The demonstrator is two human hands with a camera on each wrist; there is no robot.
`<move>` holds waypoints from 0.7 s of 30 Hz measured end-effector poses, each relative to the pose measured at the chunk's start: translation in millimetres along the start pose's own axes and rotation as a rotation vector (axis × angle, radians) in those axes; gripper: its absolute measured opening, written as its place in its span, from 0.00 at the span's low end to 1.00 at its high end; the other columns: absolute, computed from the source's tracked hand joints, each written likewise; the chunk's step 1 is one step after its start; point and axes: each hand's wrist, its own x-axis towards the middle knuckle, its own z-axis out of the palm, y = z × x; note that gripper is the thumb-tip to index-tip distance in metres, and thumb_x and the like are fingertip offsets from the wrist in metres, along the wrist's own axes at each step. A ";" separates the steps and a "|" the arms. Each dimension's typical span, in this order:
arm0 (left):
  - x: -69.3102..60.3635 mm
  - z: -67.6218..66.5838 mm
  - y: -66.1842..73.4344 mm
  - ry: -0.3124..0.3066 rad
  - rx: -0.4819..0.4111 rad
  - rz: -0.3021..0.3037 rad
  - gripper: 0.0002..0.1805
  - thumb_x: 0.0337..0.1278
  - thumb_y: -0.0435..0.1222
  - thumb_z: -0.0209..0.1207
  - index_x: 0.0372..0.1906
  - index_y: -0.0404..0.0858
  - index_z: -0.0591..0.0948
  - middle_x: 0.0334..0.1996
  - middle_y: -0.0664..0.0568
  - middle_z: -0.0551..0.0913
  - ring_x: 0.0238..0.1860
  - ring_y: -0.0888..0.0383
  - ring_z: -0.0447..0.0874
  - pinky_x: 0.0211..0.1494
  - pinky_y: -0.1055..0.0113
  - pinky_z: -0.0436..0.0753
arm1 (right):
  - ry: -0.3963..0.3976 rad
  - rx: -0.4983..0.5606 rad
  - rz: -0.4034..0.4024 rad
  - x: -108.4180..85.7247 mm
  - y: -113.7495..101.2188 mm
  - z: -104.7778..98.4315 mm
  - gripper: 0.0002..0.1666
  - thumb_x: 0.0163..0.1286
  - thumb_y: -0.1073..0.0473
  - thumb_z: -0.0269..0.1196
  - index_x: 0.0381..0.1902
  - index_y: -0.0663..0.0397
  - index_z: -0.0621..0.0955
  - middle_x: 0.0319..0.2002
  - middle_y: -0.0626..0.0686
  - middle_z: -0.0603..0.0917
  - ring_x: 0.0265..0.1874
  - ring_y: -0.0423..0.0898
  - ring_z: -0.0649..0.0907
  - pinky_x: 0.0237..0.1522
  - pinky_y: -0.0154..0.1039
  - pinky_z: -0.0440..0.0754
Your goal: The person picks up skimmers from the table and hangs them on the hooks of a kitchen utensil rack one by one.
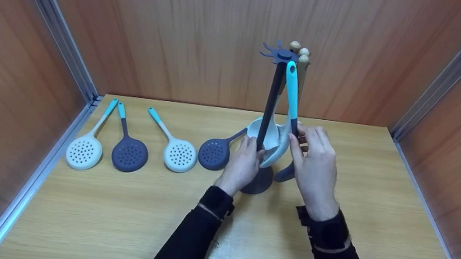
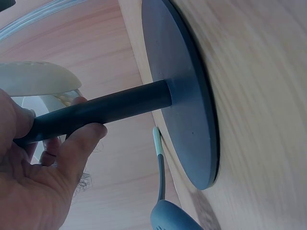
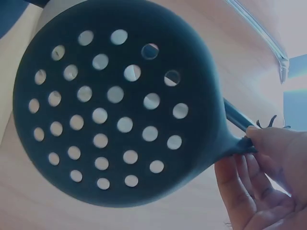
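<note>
From the head, a dark slotted spoon [image 1: 292, 92] with a bright blue handle stands nearly upright just beside the pole of a dark rack [image 1: 271, 103], handle end up near the hooks, bowl low and just above the table [image 1: 380, 225]; whether its hole is on a hook cannot be told. The right hand [image 1: 317, 163] comes in from the right, pinching its neck between thumb and fingers. The left hand [image 1: 243, 164] grips the pole low down, above the round base. White ladles [image 1: 273, 138] hang behind; four other slotted spoons [image 1: 130, 154] lie to the left.

From the left wrist, thumb and fingers are curled round the pole.

From the right wrist, the perforated bowl faces the camera, its neck running to the pinching fingertips.
</note>
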 end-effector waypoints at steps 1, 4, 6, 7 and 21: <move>-0.1 -0.1 0.0 -0.001 0.000 -0.002 0.12 0.98 0.41 0.52 0.64 0.37 0.78 0.60 0.43 0.79 0.46 0.51 0.88 0.47 0.57 0.94 | 0.000 0.002 0.001 -0.4 -0.2 1.0 0.17 0.86 0.63 0.73 0.66 0.65 0.90 0.54 0.63 0.90 0.54 0.59 0.95 0.56 0.55 0.99; -0.7 -0.3 0.1 0.003 0.005 0.004 0.12 0.98 0.41 0.53 0.65 0.37 0.78 0.60 0.43 0.79 0.47 0.50 0.88 0.48 0.56 0.94 | 0.001 0.010 0.003 -1.1 -0.4 3.9 0.16 0.86 0.63 0.73 0.65 0.65 0.89 0.54 0.63 0.90 0.54 0.59 0.95 0.56 0.55 0.99; -1.2 -0.5 0.3 0.006 0.009 0.011 0.13 0.98 0.41 0.53 0.65 0.36 0.78 0.60 0.42 0.79 0.47 0.50 0.89 0.49 0.55 0.94 | -0.001 0.013 0.007 -1.6 -0.7 6.3 0.15 0.86 0.63 0.72 0.64 0.64 0.89 0.54 0.62 0.90 0.54 0.59 0.95 0.56 0.54 0.99; -1.4 -0.7 0.5 0.008 0.013 0.017 0.13 0.98 0.41 0.53 0.65 0.36 0.78 0.60 0.42 0.79 0.48 0.50 0.89 0.49 0.55 0.94 | -0.003 0.014 0.009 -1.8 -0.7 7.7 0.15 0.86 0.63 0.72 0.64 0.64 0.89 0.54 0.62 0.90 0.54 0.59 0.95 0.56 0.54 0.99; -2.6 -1.1 -1.1 0.008 0.016 0.069 0.12 0.98 0.41 0.52 0.65 0.36 0.77 0.57 0.44 0.77 0.44 0.52 0.85 0.43 0.59 0.90 | -0.053 0.036 0.019 -3.4 -0.1 18.1 0.17 0.87 0.60 0.72 0.64 0.65 0.82 0.55 0.65 0.90 0.57 0.60 0.94 0.58 0.57 0.99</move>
